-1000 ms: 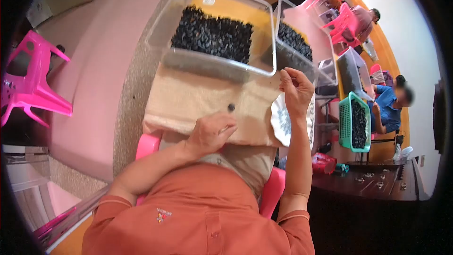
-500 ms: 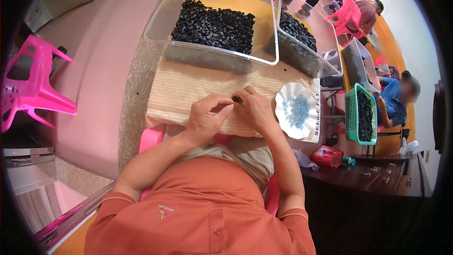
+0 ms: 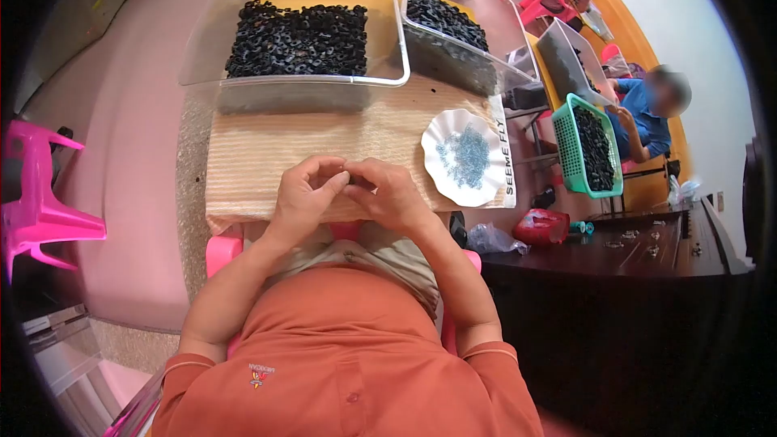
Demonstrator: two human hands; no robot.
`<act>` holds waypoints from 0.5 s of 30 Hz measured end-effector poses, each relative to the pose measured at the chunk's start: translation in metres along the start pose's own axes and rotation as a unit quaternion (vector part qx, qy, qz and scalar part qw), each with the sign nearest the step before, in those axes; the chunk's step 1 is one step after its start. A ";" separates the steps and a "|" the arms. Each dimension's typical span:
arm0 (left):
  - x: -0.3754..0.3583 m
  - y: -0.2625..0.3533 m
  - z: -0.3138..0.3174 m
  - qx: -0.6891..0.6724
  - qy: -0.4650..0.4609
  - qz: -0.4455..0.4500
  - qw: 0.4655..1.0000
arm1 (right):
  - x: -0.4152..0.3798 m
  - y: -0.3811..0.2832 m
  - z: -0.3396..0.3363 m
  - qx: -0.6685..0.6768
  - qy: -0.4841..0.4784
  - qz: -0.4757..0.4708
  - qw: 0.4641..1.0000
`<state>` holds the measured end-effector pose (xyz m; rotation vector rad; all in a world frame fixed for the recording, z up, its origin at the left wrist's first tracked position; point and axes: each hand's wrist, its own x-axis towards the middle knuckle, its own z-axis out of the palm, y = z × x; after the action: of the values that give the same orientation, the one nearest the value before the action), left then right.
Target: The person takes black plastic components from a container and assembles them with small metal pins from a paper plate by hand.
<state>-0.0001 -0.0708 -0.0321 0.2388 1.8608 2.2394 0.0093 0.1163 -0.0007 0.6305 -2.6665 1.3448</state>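
The left hand [image 3: 299, 201] and right hand [image 3: 394, 190] meet over the near edge of the bench [image 3: 275, 142]. Each grip is pinched nearly closed on 1 small dark part [image 3: 354, 181], mostly hidden between the fingertips. Just right, a white plate [image 3: 439, 180] holds pale blue bits [image 3: 468, 158]. At the far side, 2 clear bins [image 3: 291, 97] hold black pieces [image 3: 299, 42]. Farther right is a green basket [image 3: 571, 146].

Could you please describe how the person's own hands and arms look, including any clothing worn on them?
The left hand and right hand are ungloved, and the forearms are bare. The short sleeves are orange-red, with thin, pale edging.
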 end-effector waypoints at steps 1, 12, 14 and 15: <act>0.000 0.001 -0.002 0.001 -0.010 -0.013 1.000 | -0.002 0.000 -0.002 0.004 -0.006 0.001 1.000; -0.001 0.006 -0.001 -0.074 -0.053 -0.046 0.995 | -0.010 -0.005 -0.010 0.023 0.022 0.012 0.999; -0.002 0.010 0.000 -0.084 -0.058 -0.054 0.993 | -0.011 -0.004 -0.009 0.036 0.029 0.006 0.999; -0.002 0.012 0.000 -0.089 -0.060 -0.058 0.993 | -0.012 -0.003 -0.009 0.043 0.032 0.003 0.999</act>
<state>0.0015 -0.0731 -0.0204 0.2242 1.5632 2.2418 0.0205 0.1252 0.0040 0.5781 -2.5737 1.4617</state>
